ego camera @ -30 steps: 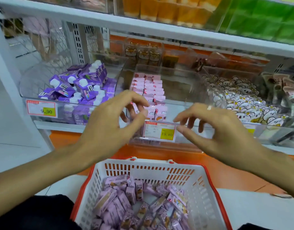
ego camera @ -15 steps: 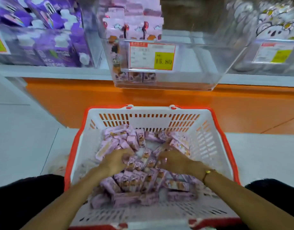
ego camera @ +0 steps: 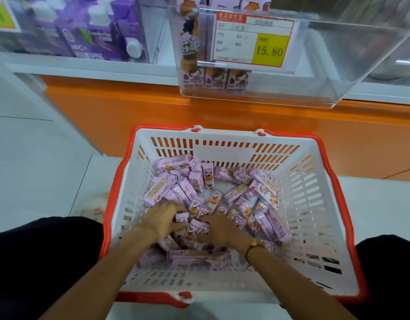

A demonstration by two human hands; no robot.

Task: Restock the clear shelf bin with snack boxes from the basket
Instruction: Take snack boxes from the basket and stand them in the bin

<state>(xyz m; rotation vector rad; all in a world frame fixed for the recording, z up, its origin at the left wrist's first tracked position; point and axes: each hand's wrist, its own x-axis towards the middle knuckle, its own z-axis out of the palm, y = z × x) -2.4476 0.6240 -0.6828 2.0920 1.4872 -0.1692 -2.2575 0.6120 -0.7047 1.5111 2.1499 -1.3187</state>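
both hands [ego camera: 162, 219] regrip basket [ego camera: 315, 204] boxes [ego camera: 194, 227]

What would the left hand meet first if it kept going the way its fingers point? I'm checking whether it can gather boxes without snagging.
The left hand points right, toward the right hand. It would likely meet the small snack boxes lying between them first; depth is unclear.

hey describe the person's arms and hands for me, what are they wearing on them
Both forearms are bare, with no sleeves in view. The right wrist carries a thin red cord bracelet with a small gold-coloured piece, just behind the right hand. The left hand and its wrist show no band or watch. Motion blur hides whether any finger bears a ring.
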